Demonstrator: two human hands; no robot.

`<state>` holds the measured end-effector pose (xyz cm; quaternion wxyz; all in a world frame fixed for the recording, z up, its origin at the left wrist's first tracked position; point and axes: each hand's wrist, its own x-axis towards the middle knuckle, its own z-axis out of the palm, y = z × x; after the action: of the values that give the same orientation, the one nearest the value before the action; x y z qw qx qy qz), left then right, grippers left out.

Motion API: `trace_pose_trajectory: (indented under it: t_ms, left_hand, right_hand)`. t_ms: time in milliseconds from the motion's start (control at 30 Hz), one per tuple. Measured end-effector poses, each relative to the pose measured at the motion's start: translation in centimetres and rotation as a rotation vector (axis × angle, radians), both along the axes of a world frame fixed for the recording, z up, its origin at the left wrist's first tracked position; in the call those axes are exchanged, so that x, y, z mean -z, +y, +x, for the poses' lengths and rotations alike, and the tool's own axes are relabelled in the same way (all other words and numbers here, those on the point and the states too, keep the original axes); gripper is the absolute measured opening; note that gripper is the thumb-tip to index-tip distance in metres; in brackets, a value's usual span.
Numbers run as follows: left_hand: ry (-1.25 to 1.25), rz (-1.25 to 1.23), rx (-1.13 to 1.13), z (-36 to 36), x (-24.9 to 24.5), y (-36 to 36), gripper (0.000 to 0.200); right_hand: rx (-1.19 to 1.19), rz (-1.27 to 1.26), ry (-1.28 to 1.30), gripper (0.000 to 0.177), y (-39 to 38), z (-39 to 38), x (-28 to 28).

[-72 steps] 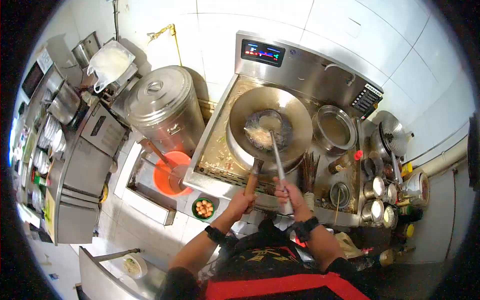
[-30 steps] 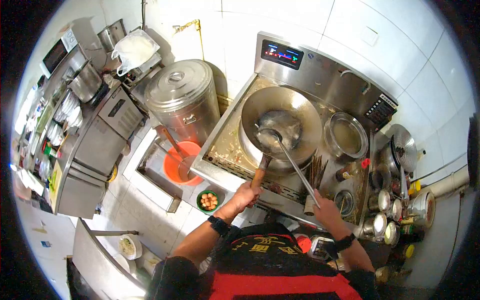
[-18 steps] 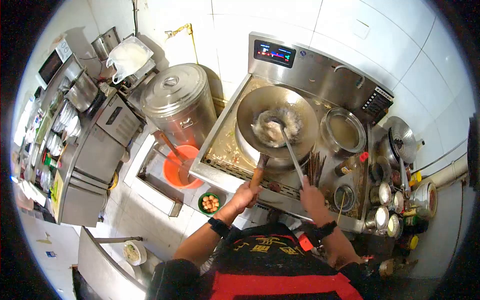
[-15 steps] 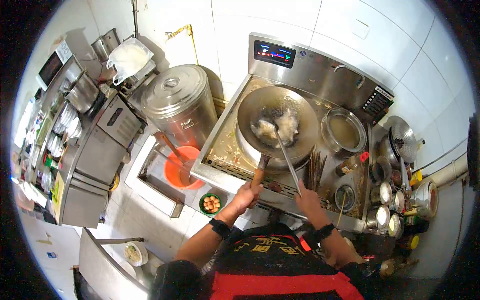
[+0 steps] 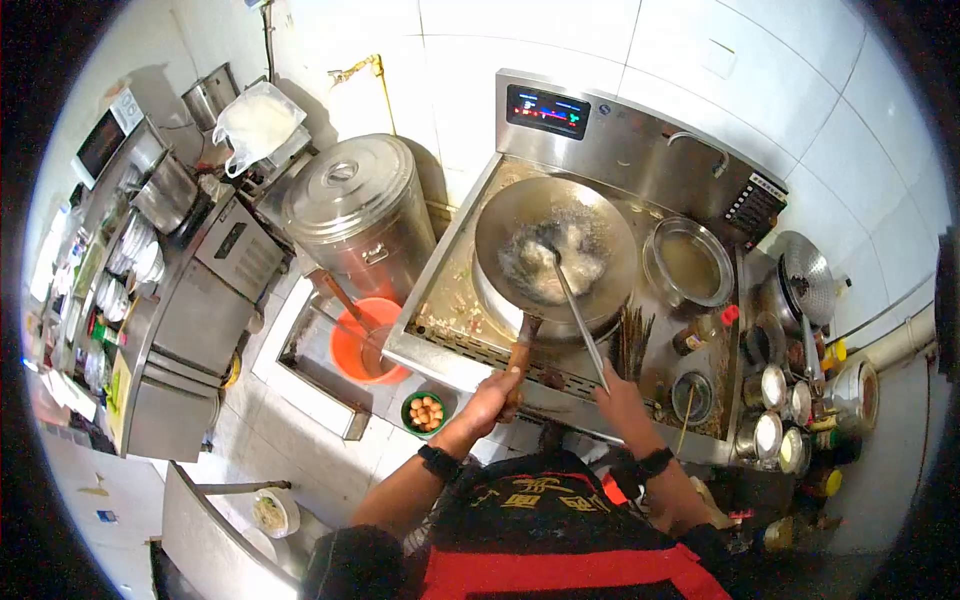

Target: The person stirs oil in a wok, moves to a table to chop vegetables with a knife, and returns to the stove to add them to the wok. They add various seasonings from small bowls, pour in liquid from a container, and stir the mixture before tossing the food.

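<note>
A large wok [image 5: 499, 225] rests on the stove with pale, foamy, bubbling contents [image 5: 578, 250] in its middle. My left hand [image 5: 488, 398] is closed around its wooden handle [image 5: 522, 345], in front of the stove. In my right hand [image 5: 622, 402] is the long metal handle of a ladle [image 5: 583, 325]. The ladle's head dips into the foam, which partly hides it. Right of the wok handle, a bundle of thin dark sticks [image 5: 631, 345] lies on the stove top, close to my right hand.
Right of the wok stand a metal pot of liquid [image 5: 687, 262], a red-capped bottle [image 5: 698, 335] and a small bowl [image 5: 692, 395]. Several seasoning containers [image 5: 768, 435] line the right side. At left are a lidded stockpot [image 5: 350, 190], an orange bucket [image 5: 350, 350] and a bowl of eggs [image 5: 424, 412].
The ladle's head has shifted slightly within the wok, and the pale contents have changed shape. Both hands keep their grips in nearly the same places.
</note>
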<state>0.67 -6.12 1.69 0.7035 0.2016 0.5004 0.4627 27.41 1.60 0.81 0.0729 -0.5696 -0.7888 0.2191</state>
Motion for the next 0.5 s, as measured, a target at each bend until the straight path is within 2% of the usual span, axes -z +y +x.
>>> trace_pose_trajectory:
  t_ms: [67,167,233,300,400,433,500]
  left_hand:
    - [-0.014,0.025,0.07,-0.6,-0.1,-1.0,0.035]
    - [0.018,0.075,0.119,-1.1,-0.4,-2.7,0.037]
    - [0.074,0.054,0.153,-1.3,-0.7,-3.3,0.039]
    - [0.128,0.042,0.183,-1.4,-0.8,-3.3,0.04]
    - [0.155,0.028,0.203,-1.7,-1.0,-3.0,0.042]
    - [0.161,0.019,0.188,-1.8,-1.3,-3.0,0.043]
    - [0.162,0.004,0.171,-1.9,-1.1,-3.0,0.045]
  right_hand:
    - [-0.042,-0.003,0.085,0.061,-0.5,1.8,-1.6]
    - [-0.008,-0.065,-0.014,0.062,-0.2,3.5,-3.6]
    - [0.047,0.071,-0.209,0.063,0.9,2.6,-3.9]
    - [0.07,0.058,-0.197,0.064,1.8,0.2,-2.8]
    - [0.102,-0.097,-0.033,0.06,1.9,-1.7,-1.1]
    - [0.1,-0.094,-0.031,0.06,1.2,-1.4,-1.4]
    - [0.052,-0.047,0.143,0.055,-0.3,0.1,-2.4]
